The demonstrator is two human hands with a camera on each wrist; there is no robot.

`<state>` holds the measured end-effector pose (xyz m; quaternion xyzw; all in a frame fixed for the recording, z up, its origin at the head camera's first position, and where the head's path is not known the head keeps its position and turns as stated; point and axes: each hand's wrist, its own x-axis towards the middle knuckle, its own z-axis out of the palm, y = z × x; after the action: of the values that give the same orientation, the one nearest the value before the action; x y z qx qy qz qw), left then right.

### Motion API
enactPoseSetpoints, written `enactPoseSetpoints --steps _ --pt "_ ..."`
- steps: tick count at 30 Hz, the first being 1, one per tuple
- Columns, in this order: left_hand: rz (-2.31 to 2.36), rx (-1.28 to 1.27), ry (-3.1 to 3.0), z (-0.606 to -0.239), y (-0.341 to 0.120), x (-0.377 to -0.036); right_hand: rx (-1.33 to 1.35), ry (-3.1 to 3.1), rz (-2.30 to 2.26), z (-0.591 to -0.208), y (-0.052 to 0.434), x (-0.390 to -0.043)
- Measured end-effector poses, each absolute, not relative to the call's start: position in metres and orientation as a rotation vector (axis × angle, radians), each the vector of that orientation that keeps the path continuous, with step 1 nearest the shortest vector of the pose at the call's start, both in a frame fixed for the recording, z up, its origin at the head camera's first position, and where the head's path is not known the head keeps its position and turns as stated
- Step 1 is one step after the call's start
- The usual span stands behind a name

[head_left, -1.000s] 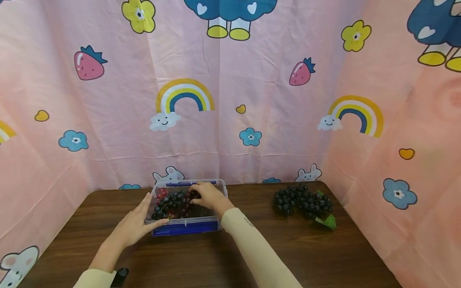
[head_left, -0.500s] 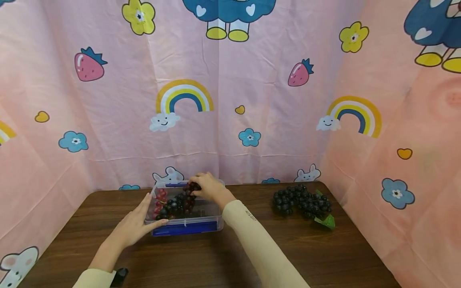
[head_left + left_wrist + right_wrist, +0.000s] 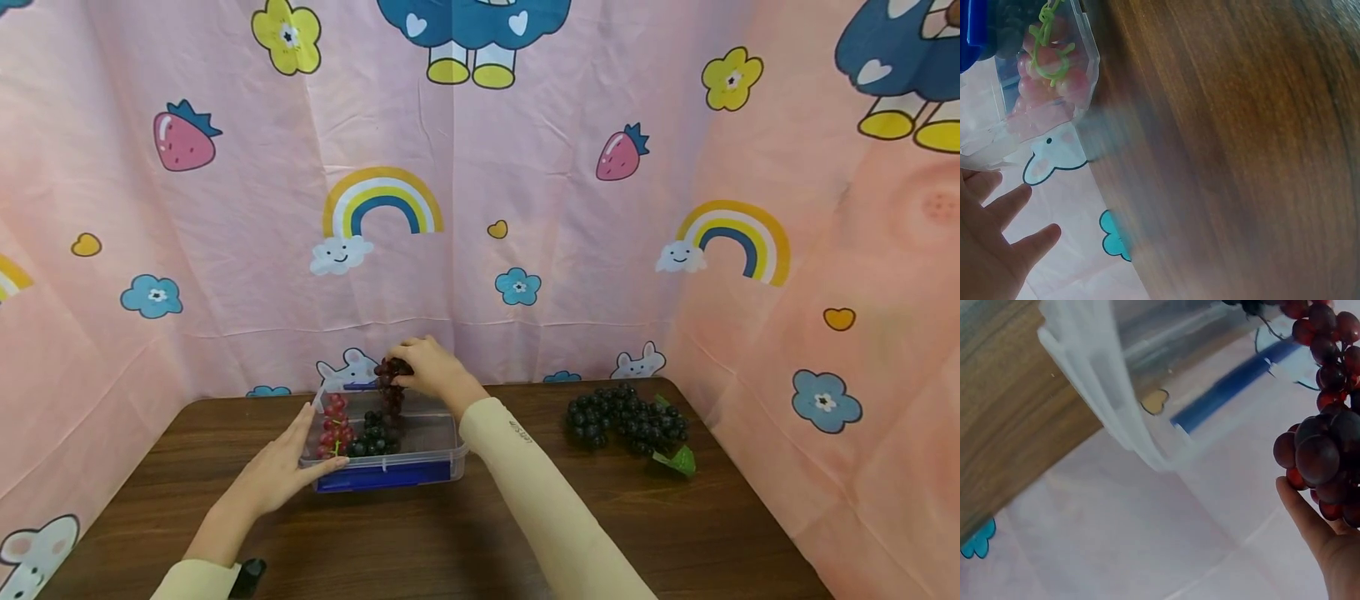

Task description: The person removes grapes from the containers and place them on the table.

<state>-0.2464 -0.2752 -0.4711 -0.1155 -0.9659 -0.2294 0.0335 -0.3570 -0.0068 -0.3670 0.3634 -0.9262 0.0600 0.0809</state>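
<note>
In the head view, a clear plastic box (image 3: pixel 384 477) with blue clasps stands near the back of the table. My right hand (image 3: pixel 437 372) pinches a bunch of dark red grapes (image 3: pixel 392 390) by its top, over the box's back part. The right wrist view shows those grapes (image 3: pixel 1319 453) close up, with a finger under them. Inside the box lie a bunch of red grapes (image 3: pixel 334 427) at the left and black grapes (image 3: pixel 375 437) beside it. My left hand (image 3: pixel 272 471) rests against the box's left front corner, fingers straight and spread.
Another bunch of black grapes (image 3: pixel 628 418) with a green leaf (image 3: pixel 678 460) lies on the right of the brown wooden table (image 3: pixel 517 517). A pink patterned cloth (image 3: pixel 555 283) hangs behind and at the sides.
My right hand has lifted the dark red grapes up out of the box, slightly leftward. The red and black grapes in the box now show more. My left hand has stayed in place.
</note>
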Motion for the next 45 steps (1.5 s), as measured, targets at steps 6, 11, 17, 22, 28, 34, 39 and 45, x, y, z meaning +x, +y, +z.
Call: enactPoseSetpoints --steps 6,11,17,22,28,34,39,45 --pt "-0.709 -0.360 -2.967 -0.470 -0.276 -0.249 1.064 -2.771 0.202 -0.349 -0.008 -0.357" --pt "-0.720 -0.353 -2.975 -0.470 -0.275 -0.248 1.064 -2.766 0.230 -0.339 -0.008 -0.355" --pt "-0.731 -0.341 -2.984 -0.471 -0.275 -0.247 1.070 -2.740 0.225 -0.328 -0.009 -0.355" --pt "-0.723 -0.346 -2.981 -0.471 -0.276 -0.248 1.053 -2.736 0.266 -0.318 -0.008 -0.354" --pt "-0.733 -0.352 -2.985 -0.471 -0.276 -0.247 1.054 -2.719 0.257 -0.311 -0.007 -0.353" --pt "-0.736 -0.352 -2.994 -0.471 -0.275 -0.247 1.043 -2.706 0.266 -0.310 -0.003 -0.355" --pt "-0.722 -0.349 -2.995 -0.472 -0.275 -0.248 1.027 -2.700 0.268 -0.311 0.002 -0.359" --pt "-0.717 -0.340 -3.003 -0.471 -0.275 -0.248 0.995 -2.719 0.298 -0.309 0.012 -0.364"
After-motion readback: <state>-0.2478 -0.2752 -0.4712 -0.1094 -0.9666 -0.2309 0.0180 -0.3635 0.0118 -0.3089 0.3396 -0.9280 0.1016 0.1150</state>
